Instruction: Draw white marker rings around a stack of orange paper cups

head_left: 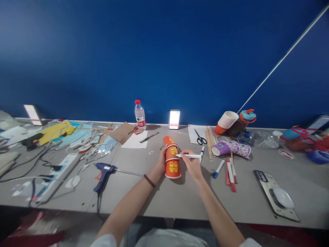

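In the head view, a stack of orange paper cups [171,158] stood at the centre of the frame on the grey worktop [180,199], tilted a little away from the person. The left hand [162,159] had its fingers wrapped around the left side of the stack, grasping it. The right hand [191,164] had its fingers clenched on a white pen [189,156], which lay level with its tip touching the middle cup. Left of centre a blue glue gun [103,173] lay on the worktop, with a white power strip [58,176] further left. Right of the hands lay red and blue markers [229,171], purple cups [231,148] on their side, and scissors [200,138] on paper. A water bottle [140,115] stood by the blue wall [164,51].
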